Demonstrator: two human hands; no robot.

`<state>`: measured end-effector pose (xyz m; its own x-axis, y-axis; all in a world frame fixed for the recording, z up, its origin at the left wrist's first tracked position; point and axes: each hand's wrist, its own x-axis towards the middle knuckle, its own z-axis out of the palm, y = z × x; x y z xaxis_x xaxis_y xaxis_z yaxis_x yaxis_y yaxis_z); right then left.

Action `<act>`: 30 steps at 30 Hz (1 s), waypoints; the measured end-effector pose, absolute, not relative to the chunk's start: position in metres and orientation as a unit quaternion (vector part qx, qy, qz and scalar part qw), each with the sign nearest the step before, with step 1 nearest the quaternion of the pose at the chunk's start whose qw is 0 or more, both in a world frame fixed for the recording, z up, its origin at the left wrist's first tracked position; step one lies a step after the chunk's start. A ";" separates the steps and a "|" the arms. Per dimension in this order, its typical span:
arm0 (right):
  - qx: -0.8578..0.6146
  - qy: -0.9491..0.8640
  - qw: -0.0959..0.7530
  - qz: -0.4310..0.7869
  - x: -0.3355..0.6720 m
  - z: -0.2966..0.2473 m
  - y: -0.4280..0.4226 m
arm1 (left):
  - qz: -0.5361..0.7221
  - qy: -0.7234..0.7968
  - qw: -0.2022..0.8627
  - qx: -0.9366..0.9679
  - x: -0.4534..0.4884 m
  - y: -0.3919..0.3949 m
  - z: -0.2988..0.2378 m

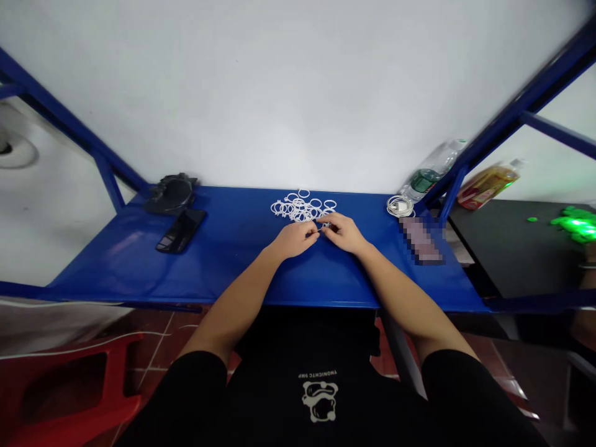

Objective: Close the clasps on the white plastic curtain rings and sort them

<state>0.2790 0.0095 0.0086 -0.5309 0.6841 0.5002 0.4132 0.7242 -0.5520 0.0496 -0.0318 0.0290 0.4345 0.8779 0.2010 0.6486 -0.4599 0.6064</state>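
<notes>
White wall (pixel 288 93) backs a blue bench (pixel 233 254) where a person in a black shirt (pixel 288 354) works with both bare hands. Small pale lettering (pixel 317 374) on the shirt, upside down to the camera, sits above a cartoon print (pixel 320 400); its wording cannot be read with certainty. At right, a clear bottle (pixel 440 166) wears a green label (pixel 423 180) and an amber bottle (pixel 493 180) a red one, their print too blurred to read. Thin white rings (pixel 302 215), some with a small knob on the band, lie overlapping in a loose pile near the wall, just beyond the fingers. In front of the pile, the left hand (pixel 298 238) and right hand (pixel 343 232) nearly meet, fingers curled, each pinching between thumb and forefinger at a small white piece (pixel 325 226), its shape largely hidden.
</notes>
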 end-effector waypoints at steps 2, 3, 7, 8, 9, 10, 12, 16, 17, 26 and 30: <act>-0.321 -0.861 0.346 0.189 0.278 0.008 0.009 | 0.238 0.461 0.225 0.825 0.049 -0.030 0.027; -0.320 -0.864 0.337 0.192 0.278 0.008 0.010 | 0.230 0.459 0.224 0.828 0.048 -0.029 0.025; -0.314 -0.874 0.308 0.208 0.279 0.007 0.011 | 0.218 0.449 0.227 0.836 0.046 -0.027 0.021; -0.312 -0.875 0.304 0.212 0.280 0.007 0.011 | 0.219 0.447 0.233 0.836 0.045 -0.027 0.021; -0.312 -0.875 0.300 0.216 0.280 0.007 0.010 | 0.219 0.444 0.240 0.835 0.045 -0.027 0.021; -0.314 -0.875 0.296 0.220 0.279 0.007 0.010 | 0.217 0.442 0.247 0.835 0.044 -0.028 0.022; -0.322 -0.872 0.292 0.225 0.279 0.007 0.009 | 0.205 0.436 0.259 0.837 0.043 -0.029 0.024; -0.335 -0.869 0.288 0.224 0.279 0.006 0.009 | 0.181 0.427 0.266 0.845 0.042 -0.030 0.025; -0.335 -0.869 0.288 0.224 0.279 0.005 0.010 | 0.178 0.430 0.266 0.844 0.042 -0.030 0.024; -0.335 -0.868 0.295 0.218 0.281 0.007 0.011 | 0.231 0.449 0.217 0.835 0.048 -0.028 0.022; -0.321 -0.870 0.304 0.219 0.281 0.007 0.011 | 0.302 0.446 0.183 0.822 0.048 -0.029 0.025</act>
